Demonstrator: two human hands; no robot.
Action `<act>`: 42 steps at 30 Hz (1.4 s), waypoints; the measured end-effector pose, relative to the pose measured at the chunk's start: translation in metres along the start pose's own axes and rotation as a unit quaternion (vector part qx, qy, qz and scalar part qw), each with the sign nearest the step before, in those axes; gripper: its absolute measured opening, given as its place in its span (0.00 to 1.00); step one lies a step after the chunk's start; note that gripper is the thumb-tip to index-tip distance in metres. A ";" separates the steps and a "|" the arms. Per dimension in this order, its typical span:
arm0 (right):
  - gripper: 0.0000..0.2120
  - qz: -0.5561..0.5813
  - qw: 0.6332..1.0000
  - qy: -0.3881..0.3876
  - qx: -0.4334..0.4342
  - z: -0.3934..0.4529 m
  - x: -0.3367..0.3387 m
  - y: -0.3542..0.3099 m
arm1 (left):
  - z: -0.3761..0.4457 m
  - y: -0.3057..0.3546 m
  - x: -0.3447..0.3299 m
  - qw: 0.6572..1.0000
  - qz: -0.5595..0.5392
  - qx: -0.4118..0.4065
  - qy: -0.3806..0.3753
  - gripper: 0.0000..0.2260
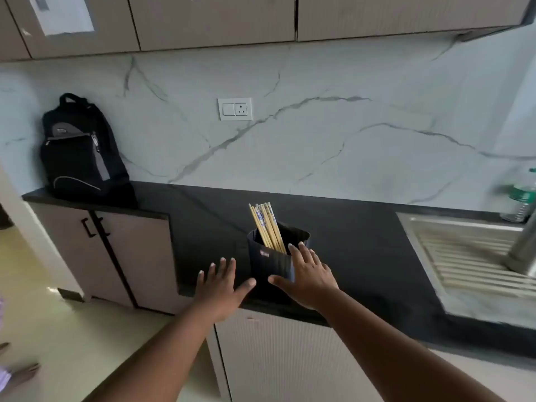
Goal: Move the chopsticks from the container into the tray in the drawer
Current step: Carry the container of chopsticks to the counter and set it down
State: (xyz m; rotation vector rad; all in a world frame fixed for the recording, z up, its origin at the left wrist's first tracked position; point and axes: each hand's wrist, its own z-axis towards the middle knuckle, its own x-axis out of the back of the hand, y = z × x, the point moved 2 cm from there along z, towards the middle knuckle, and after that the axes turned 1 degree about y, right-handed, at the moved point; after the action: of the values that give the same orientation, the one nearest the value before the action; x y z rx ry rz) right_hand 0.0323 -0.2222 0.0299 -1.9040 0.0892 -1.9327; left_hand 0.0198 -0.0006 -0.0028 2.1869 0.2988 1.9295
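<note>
A black ribbed container (269,261) stands near the front edge of the dark countertop (362,242). Several wooden chopsticks (265,224) with blue-and-white patterned tops lean to the left inside it. My left hand (222,287) is spread flat, palm down, just left of the container, apart from it. My right hand (307,275) is spread too, fingers by the container's right rim and thumb across its lower front. Neither hand holds anything. No drawer or tray is in view.
A black backpack (82,152) leans on the marble wall at the counter's left end. A steel sink drainboard (470,256) and a plastic bottle (520,198) are at the right. Closed beige cabinet fronts (278,358) lie below the counter.
</note>
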 end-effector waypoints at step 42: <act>0.10 0.636 0.761 0.016 -0.126 0.154 -0.025 0.067 | 0.150 0.041 0.007 0.746 -0.656 0.115 0.000 0.16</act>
State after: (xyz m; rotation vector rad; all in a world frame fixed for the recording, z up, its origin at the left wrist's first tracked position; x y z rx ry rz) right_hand 0.1970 -0.2371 -0.0069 -1.2414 1.3243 -0.9641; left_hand 0.1696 -0.0416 -0.0026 1.2480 1.5962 1.0210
